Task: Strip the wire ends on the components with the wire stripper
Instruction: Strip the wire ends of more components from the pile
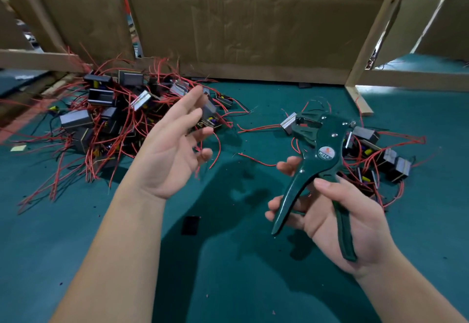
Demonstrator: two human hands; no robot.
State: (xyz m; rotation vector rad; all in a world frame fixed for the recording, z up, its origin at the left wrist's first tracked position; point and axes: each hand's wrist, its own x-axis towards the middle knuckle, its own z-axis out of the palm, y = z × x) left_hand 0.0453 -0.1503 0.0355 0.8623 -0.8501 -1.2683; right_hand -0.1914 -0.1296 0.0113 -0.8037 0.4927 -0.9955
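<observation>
Green-handled and dark-bodied, the wire stripper (322, 155) is sitting in the right hand (337, 218). The fingers are curling round one handle while the thumb is pressing the body just below the round label. Its two handles are standing apart and its head is pointing up and away from the person. No wire is lying in its jaws, so no strip is being made at this moment.

Just beside the stripper's head, a single component (288, 122) with a silvery block is resting on the bench (228, 272), its red leads trailing left. Right of the stripper, a smaller group of components (375, 160) is lying, and these are probably the finished ones, though the wire ends are too small to judge. Well to the left of the stripper, a large heap of components (106, 119) is sprawling in a tangle of red wire. By its size, most of the work is likely still waiting.

Between that heap and the stripper, the left hand (172, 155) is hovering palm up. Its fingers are loosely spread and blurred, apparently gripping nothing.

Below and left of the stripper, a small black piece (190, 225) is lying alone. Beyond the stripper, a cardboard wall (241, 31) is closing off the bench.
</observation>
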